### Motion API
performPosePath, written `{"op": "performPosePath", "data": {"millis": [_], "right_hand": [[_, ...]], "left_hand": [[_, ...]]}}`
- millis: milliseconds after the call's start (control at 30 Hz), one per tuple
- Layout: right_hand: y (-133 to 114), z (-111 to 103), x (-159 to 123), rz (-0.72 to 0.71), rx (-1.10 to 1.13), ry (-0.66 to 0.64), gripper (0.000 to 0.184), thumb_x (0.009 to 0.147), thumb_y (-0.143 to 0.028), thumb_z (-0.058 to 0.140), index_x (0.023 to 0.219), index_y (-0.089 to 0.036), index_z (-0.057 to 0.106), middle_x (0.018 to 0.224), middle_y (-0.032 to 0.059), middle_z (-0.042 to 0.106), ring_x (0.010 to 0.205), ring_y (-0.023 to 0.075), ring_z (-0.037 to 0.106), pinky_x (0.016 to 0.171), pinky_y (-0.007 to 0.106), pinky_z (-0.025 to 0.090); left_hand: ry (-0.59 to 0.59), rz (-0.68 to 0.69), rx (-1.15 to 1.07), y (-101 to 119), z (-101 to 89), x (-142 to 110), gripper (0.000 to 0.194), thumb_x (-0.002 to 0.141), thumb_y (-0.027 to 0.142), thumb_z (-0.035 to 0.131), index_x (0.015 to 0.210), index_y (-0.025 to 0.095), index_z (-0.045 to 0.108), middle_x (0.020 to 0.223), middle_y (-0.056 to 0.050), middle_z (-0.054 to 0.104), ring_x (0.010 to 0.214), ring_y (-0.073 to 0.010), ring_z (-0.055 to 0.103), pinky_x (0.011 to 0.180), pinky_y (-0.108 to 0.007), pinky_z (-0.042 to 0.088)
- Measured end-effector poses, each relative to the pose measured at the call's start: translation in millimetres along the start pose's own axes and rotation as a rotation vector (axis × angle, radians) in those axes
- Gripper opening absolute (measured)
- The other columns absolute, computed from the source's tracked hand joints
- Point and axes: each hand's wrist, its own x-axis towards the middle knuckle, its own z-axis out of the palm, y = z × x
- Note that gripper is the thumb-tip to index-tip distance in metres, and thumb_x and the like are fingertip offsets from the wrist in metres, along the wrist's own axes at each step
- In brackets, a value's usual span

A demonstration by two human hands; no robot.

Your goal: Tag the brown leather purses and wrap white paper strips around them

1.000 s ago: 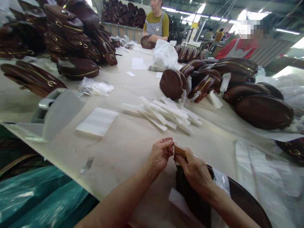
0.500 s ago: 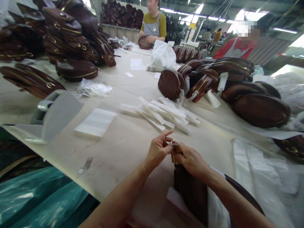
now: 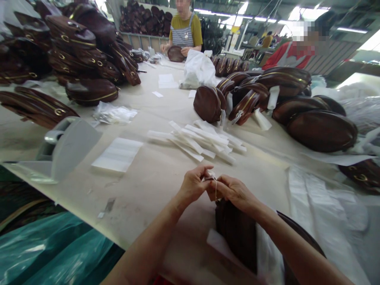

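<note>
My left hand (image 3: 193,184) is closed in a pinch on a small white wrapping (image 3: 211,174) at its fingertips. Right beside it, my right hand (image 3: 236,193) pinches a small brown tab (image 3: 211,192), over which a thin pale string hangs. Both hands meet above the end of a dark brown leather bag (image 3: 237,233), which lies under my right forearm. A strip of white sheet wraps round the bag's middle. Fingers partly cover the wrapping and the tab, so how they join is hidden.
White paper strips (image 3: 196,138) lie ahead, with a paper stack (image 3: 117,154) and a grey tape dispenser (image 3: 68,148) to the left. Brown bags (image 3: 322,128) crowd the right, near flat plastic bags (image 3: 317,206). Another bag pile (image 3: 74,47) rises at left. Two people work across the table.
My left hand's outstretched index finger has curled in round the small white wrapping. The view has shifted slightly; the bag stays beneath my right arm.
</note>
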Motion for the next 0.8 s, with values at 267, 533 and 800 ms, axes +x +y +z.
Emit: {"op": "performPosePath", "data": {"millis": [267, 533, 800], "right_hand": [[8, -12, -5, 0.02, 0.241, -0.009, 0.032, 0.073, -0.045, 0.054, 0.087, -0.016, 0.055, 0.071, 0.0005, 0.059, 0.058, 0.0112, 0.051, 0.054, 0.023, 0.038], [31, -42, -29, -0.066, -0.061, 0.275, 0.025, 0.073, -0.035, 0.054, 0.089, -0.017, 0.062, 0.079, 0.0034, 0.063, 0.07, 0.0151, 0.055, 0.067, 0.027, 0.042], [79, -97, -81, 0.198, -0.11, -0.007, 0.041, 0.084, -0.048, 0.045, 0.076, -0.016, 0.069, 0.084, 0.0083, 0.067, 0.087, 0.0221, 0.06, 0.08, 0.034, 0.042]], "left_hand": [[0.041, -0.032, 0.17, 31, -11.0, -15, 0.029, 0.057, 0.017, 0.068, 0.086, 0.015, 0.065, 0.053, 0.006, 0.052, 0.048, -0.008, 0.043, 0.051, -0.02, 0.035], [0.407, 0.012, 0.61, 56, -64.9, -54, 0.034, 0.059, 0.038, 0.065, 0.085, 0.017, 0.064, 0.064, 0.002, 0.06, 0.061, -0.0146, 0.057, 0.061, -0.025, 0.047], [0.266, 0.033, 1.011, 24, -51.8, -94, 0.038, 0.072, 0.054, 0.056, 0.089, 0.02, 0.059, 0.075, -0.003, 0.063, 0.063, -0.0177, 0.06, 0.056, -0.027, 0.049]]}}
